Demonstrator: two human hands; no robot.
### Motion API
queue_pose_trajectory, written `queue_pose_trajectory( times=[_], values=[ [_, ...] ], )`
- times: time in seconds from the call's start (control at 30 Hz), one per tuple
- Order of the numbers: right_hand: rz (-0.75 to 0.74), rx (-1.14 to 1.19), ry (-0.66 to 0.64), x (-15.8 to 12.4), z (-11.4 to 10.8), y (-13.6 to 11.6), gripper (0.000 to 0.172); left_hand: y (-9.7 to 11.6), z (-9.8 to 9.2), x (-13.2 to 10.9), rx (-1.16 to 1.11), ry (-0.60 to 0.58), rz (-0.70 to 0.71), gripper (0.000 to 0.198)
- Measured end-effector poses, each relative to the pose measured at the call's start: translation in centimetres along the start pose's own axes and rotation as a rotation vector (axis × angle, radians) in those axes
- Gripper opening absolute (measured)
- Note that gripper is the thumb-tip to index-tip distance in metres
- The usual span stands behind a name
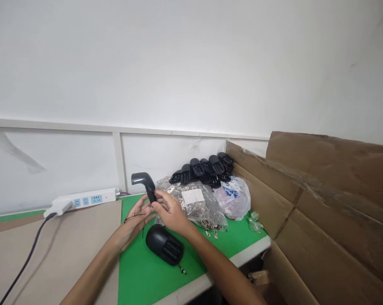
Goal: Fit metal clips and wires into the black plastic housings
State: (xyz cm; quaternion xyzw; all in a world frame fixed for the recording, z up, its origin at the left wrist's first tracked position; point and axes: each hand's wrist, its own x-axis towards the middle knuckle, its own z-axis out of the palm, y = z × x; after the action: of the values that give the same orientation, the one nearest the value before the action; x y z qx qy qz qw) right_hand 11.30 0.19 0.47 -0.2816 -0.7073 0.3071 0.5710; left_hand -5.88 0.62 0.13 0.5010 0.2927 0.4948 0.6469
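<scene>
A glossy black bent tube (143, 180), curved at its top like a spout, stands raised above the green table top. My right hand (169, 209) grips its lower end between thumb and fingers. Close against that same end, my left hand (136, 220) is closed with its fingertips, and a thin black wire (134, 217) runs across them. Whether the left fingers hold the tube or only the wire is partly hidden. Just below my hands lies a rounded black housing (164, 245) with ribbed slots and a short wire with a connector at its lower end.
Behind my hands, several similar black housings (204, 168) are heaped on a clear bag of small metal parts (194, 201). A white plastic bag (232, 197) sits beside it. Cardboard (321, 220) walls the right side. At left are a power strip (86, 199) and a brown sheet (67, 250).
</scene>
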Motion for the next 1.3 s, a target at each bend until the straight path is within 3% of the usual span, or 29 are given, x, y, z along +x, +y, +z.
queue_pose_trajectory(
  times=[0.07,0.13,0.3,0.37,0.43,0.5,0.7,0.93,1.13,1.3],
  values=[
    [0.036,-0.024,0.112,0.3,-1.3,-0.6,0.048,0.1,-0.1,-0.1,0.081,-0.041,-0.03,0.083],
    [0.093,-0.157,0.292,1.0,-3.9,-1.7,0.053,0.4,-0.2,-0.2,0.136,-0.074,-0.042,0.084],
    [0.079,-0.639,0.678,4.5,-14.4,-4.9,0.061,0.9,-0.5,0.1,0.138,0.0,-0.025,0.087],
    [0.151,-0.954,0.706,5.9,-18.5,-5.6,0.056,0.9,-0.7,0.3,0.111,0.033,-0.017,0.088],
    [0.313,-1.248,0.623,6.8,-21.6,-6.1,0.054,0.9,-1.0,0.4,0.088,0.054,-0.007,0.089],
    [0.389,-1.338,0.556,7.3,-23.5,-6.2,0.049,1.0,-1.2,0.4,0.07,0.076,0.003,0.088],
    [0.416,-1.413,0.38,8.3,-24.9,-5.0,0.037,1.5,-1.5,0.2,0.03,0.154,0.062,0.077],
    [0.379,-1.461,0.362,8.2,-25.8,-3.3,0.043,3.5,-1.0,-0.4,-0.029,0.239,0.148,0.076],
    [0.309,-1.448,0.416,6.6,-25.9,-1.6,0.053,7.6,0.1,-1.7,0.049,0.234,0.217,0.073],
    [0.096,-1.355,0.506,6.4,-26.3,-3.0,0.053,13.8,1.9,-4.4,0.11,0.309,0.359,0.071]
  ],
)
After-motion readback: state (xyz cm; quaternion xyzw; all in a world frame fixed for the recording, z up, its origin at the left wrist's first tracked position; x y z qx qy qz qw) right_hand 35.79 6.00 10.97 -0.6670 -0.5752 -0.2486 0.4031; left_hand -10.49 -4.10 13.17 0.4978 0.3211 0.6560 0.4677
